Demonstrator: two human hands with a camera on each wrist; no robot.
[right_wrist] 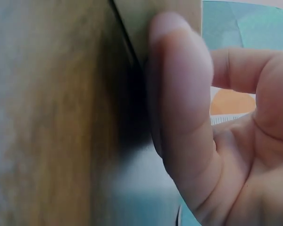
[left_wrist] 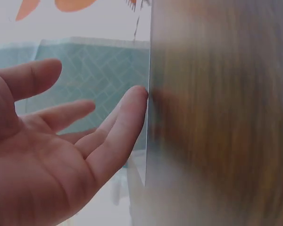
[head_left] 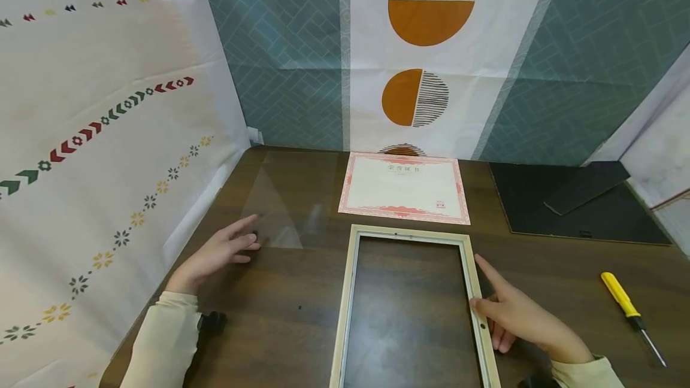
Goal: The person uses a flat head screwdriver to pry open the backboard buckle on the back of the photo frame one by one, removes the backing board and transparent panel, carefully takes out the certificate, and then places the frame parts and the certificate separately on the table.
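On the left of the table, a clear sheet [head_left: 315, 202] lies with pale reflections on it. My left hand [head_left: 223, 250] is at its near left side, fingers spread. In the left wrist view, a fingertip [left_wrist: 140, 96] meets the thin edge of the sheet. An upturned cream picture frame [head_left: 411, 234] lies in front of me, the dark table showing through it. Beside its right rail is my right hand [head_left: 512, 307], index finger extended. In the right wrist view, a finger [right_wrist: 186, 89] rests against the frame's side [right_wrist: 179, 7], with the thumb above.
A red-bordered certificate [head_left: 404, 187] lies behind the frame. At the back right is a black backing board [head_left: 539, 196] with its stand leg [head_left: 587, 187]. A yellow-handled screwdriver [head_left: 620, 295] lies at the right. Patterned cloths [head_left: 280, 47] hang behind and along the left.
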